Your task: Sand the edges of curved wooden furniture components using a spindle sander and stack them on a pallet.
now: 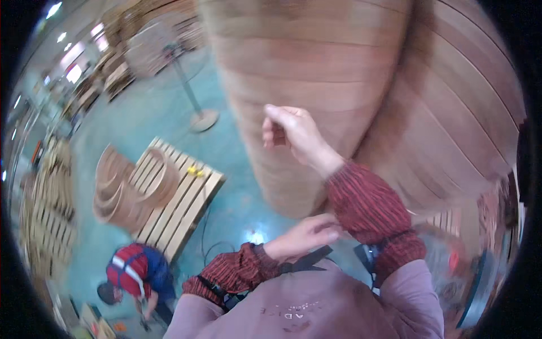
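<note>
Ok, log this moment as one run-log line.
left hand: tugging red sleeve cover on right forearm | right hand: raised, fingers curled, holding nothing | ahead: large curved wooden form | below: pallet, crouching person

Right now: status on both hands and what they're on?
Left hand on the right sleeve, fingers pinching the cuff. Right hand raised, loosely curled, holding nothing, in front of the curved wood panels. Nothing between the hands.
</note>
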Tool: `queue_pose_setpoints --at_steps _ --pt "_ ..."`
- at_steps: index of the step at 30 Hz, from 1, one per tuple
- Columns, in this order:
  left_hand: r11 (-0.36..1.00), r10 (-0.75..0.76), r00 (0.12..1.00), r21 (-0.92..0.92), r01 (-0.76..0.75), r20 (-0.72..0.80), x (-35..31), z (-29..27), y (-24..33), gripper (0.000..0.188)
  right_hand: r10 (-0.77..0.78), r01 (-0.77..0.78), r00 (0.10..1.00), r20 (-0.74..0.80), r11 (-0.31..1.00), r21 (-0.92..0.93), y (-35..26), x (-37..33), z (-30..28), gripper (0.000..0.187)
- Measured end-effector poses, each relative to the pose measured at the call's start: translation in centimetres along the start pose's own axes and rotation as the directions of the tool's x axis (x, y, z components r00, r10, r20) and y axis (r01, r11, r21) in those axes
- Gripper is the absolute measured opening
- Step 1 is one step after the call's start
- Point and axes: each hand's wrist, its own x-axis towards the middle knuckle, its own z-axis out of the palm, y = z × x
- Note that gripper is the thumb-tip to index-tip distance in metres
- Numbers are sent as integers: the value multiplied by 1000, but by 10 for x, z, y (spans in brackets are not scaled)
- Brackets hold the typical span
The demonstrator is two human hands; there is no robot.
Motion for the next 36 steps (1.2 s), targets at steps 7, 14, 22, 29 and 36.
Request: queue_pose_setpoints --at_steps 7,14,22,29,36 --pt "871 -245 940 -479 106 -238 -96 -56 -12 44 206 -273 962 -179 745 -608 290 111 43 35" --pt "738 -270 923 -675 17 -272 -167 -103 -30 50 49 441 892 449 120 -889 362 122 175 38" --pt "740 -176 892 -653 -158 -416 -142 -201 1 54 28 694 719 694 28 -720 410 234 221 36" --pt "825 -125 849 -530 -199 -513 -129 -300 34 36 158 769 638 754 -72 -636 448 372 210 33" --pt "816 -161 806 -536 -216 -570 -154 -377 125 28 544 977 210 812 -100 -186 527 367 252 18"
